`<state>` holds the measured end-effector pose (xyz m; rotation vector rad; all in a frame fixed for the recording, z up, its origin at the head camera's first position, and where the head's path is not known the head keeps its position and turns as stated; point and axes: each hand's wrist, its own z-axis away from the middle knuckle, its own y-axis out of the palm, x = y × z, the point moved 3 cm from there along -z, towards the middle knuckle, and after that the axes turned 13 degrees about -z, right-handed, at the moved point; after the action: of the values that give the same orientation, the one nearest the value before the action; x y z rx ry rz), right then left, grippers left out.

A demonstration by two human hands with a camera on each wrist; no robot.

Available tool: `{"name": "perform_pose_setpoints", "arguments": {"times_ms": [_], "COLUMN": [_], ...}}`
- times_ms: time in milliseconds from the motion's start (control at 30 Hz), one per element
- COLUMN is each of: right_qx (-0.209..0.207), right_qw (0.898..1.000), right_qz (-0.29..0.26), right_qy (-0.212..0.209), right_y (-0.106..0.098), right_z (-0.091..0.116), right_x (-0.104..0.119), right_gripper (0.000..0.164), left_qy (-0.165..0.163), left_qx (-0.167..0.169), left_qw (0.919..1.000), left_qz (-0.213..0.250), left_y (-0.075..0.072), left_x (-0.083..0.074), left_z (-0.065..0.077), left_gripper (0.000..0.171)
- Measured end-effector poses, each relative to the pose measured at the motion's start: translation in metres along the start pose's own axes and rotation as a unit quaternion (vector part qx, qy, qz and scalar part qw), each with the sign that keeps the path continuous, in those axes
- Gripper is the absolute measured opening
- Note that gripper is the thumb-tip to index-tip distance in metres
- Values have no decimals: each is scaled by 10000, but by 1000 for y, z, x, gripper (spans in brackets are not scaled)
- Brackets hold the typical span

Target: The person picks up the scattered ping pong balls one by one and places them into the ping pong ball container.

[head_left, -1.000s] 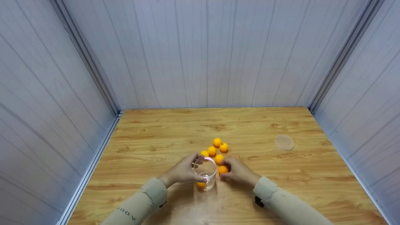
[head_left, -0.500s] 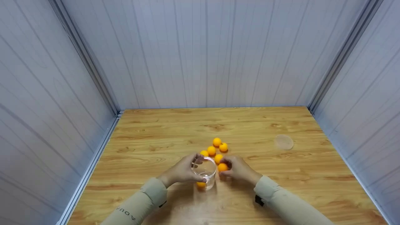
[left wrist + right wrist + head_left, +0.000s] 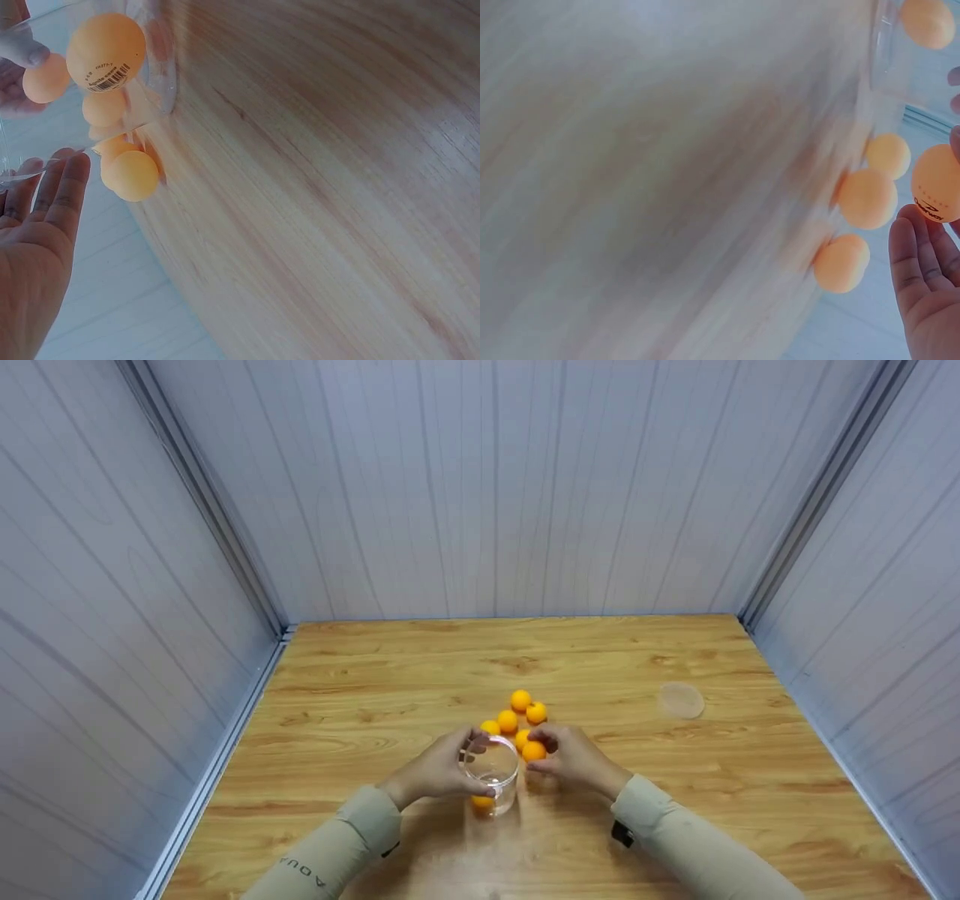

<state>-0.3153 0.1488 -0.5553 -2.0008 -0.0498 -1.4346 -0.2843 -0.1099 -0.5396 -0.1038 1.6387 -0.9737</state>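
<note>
My left hand (image 3: 442,765) grips a clear plastic cup (image 3: 504,799) around its side, with its mouth up. One orange ping-pong ball (image 3: 106,52), printed with a barcode, shows through the wall near the cup's bottom. Just right of the cup, my right hand (image 3: 577,761) pinches another ping-pong ball (image 3: 533,751) between thumb and fingers. In the right wrist view this held ball (image 3: 936,184) appears raised off the tabletop. Several more ping-pong balls (image 3: 508,721) lie loose behind the cup; one is partly hidden by the held ball.
A round translucent lid (image 3: 681,700) lies flat on the wooden table (image 3: 375,667) at the right. Pale panel walls (image 3: 480,510) enclose the table at the back and both sides.
My right hand has lifted its ping-pong ball and shifted it slightly away from me, beside the cup's rim. The left hand and cup have stayed in place.
</note>
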Motion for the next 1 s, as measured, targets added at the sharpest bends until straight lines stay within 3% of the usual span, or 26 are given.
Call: {"name": "perform_pose_setpoints", "arguments": {"times_ms": [267,500,733,1000], "right_qx": [-37,-190,-300,-421], "right_qw": [10000,9992,9991,9974], "right_qz": [-20,-63,-134,-185], "right_qy": [4,-332,-258,-555], "right_y": [-6,-9,-11,-15], "right_z": [-4,-6,-8,-6], "right_x": [9,15,23,31], "right_gripper": [36,32,31,32], "left_qy": [30,35,40,55], "left_qx": [-6,28,43,29], "left_qw": [9999,10000,9999,10000], "left_qz": [112,27,-87,-28], "left_y": [-1,-1,-1,-1], "left_x": [0,0,1,1], "left_z": [0,0,-1,-1], "left_gripper": [70,69,69,68]}}
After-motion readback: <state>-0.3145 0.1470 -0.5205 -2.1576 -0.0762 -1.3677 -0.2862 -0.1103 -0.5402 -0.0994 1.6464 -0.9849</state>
